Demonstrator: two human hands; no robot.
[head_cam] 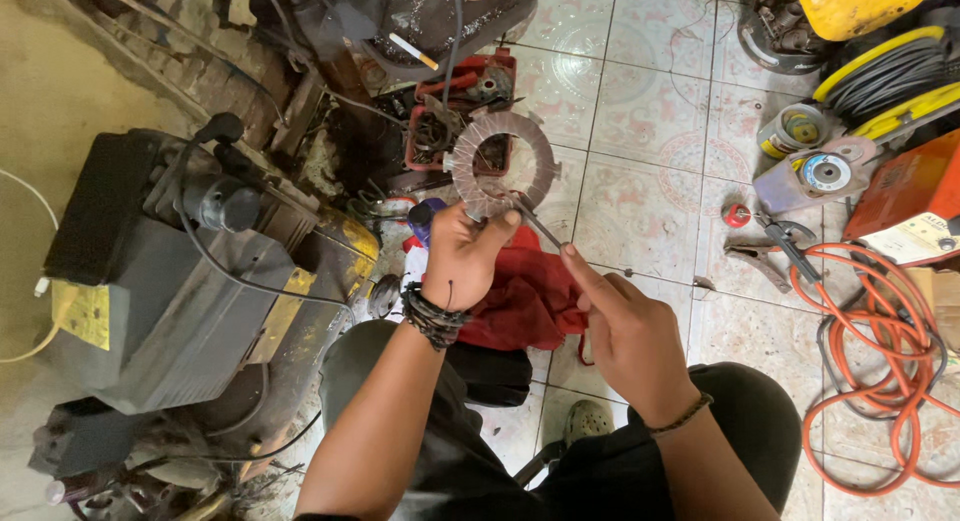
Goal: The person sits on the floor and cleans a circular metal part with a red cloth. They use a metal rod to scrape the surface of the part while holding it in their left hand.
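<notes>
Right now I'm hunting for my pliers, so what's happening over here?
A person crouched over a tiled floor holds up a flat ring-shaped metal disc in the left hand. The right hand works a thin metal tool against the disc's lower edge. A red cloth lies below, and an orange cable coils at right.

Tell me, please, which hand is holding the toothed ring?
The left hand grips the toothed ring at its lower edge; the right hand holds a thin tool.
</notes>
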